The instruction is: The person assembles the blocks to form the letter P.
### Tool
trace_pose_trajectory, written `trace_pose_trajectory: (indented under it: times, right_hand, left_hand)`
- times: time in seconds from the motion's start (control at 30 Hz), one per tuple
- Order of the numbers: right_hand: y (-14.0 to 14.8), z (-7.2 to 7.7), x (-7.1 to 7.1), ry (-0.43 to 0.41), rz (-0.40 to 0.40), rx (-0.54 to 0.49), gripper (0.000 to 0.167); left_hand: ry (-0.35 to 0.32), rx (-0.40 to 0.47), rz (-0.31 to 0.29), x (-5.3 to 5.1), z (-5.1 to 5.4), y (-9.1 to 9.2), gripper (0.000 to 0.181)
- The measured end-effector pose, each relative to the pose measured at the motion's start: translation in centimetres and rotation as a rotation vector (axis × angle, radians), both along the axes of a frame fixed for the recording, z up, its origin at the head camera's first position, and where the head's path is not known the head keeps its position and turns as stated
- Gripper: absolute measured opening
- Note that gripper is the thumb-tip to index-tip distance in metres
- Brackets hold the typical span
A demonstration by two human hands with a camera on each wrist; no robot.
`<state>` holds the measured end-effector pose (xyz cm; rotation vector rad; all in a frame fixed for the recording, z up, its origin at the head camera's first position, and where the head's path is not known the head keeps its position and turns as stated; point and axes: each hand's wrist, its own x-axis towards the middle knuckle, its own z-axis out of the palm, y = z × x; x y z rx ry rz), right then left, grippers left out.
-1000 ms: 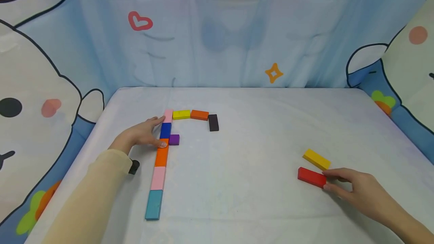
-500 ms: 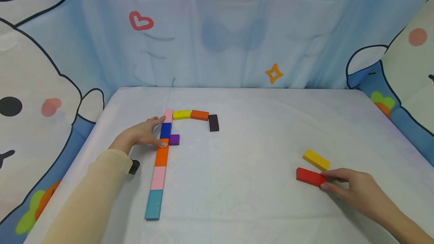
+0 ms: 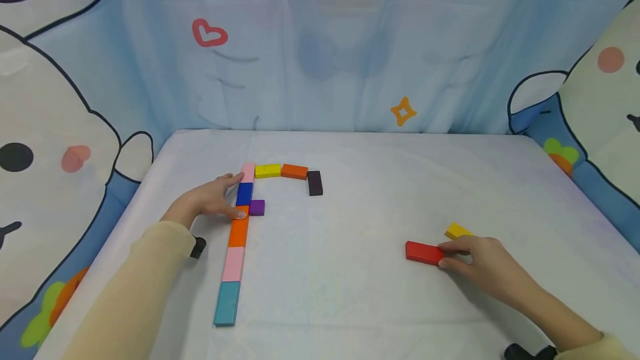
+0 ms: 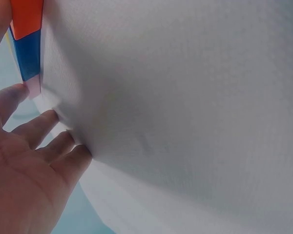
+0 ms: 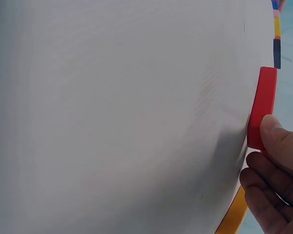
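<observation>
Between thumb and fingers my right hand [image 3: 487,265] pinches one end of a red block [image 3: 422,252], which points left. Behind that hand lies a yellow-orange block [image 3: 457,231], partly hidden. My left hand [image 3: 207,198] rests along a column of flat blocks, its thumb on the orange block [image 3: 239,234] and a fingertip at the pink block [image 3: 248,172] on the far end. The blue block [image 3: 244,194] sits between them. In the left wrist view, the other fingers [image 4: 71,158] are spread on the cloth beside the column.
Nearer in the column lie a second pink block [image 3: 233,264] and a teal block [image 3: 227,303]. From its far end a yellow block [image 3: 268,170], an orange-red block [image 3: 294,171] and a black block [image 3: 315,183] run rightward. A purple block [image 3: 257,208] adjoins the column's right side.
My right hand has carried the red block leftward and slightly away from me, away from its spot beside the yellow-orange block. The left hand has stayed in place.
</observation>
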<state>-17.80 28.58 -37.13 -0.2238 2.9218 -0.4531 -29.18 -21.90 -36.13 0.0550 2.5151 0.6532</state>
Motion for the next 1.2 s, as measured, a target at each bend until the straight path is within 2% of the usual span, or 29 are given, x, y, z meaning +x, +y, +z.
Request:
trace_pose_trajectory:
  times: [0.37, 0.6, 0.83, 1.2]
  right_hand:
    - [-4.8, 0.5, -2.8, 0.069, 0.142, -0.058, 0.035]
    - [-7.4, 0.5, -4.9, 0.062, 0.164, -0.068, 0.034]
    - [-9.8, 0.6, -6.5, 0.003, 0.152, -0.083, 0.036]
    - [-12.4, 0.7, -8.1, -0.008, 0.179, -0.09, 0.036]
  left_hand:
    - [0.0, 0.0, 0.008, 0.1, 0.0, 0.1, 0.104]
    - [-0.002, 0.011, 0.011, 0.0, 0.0, 0.1, 0.105]
    - [0.003, -0.001, 0.015, 0.0, 0.0, -0.1, 0.103]
    - [-0.006, -0.004, 0.028, -0.1, 0.0, -0.1, 0.104]
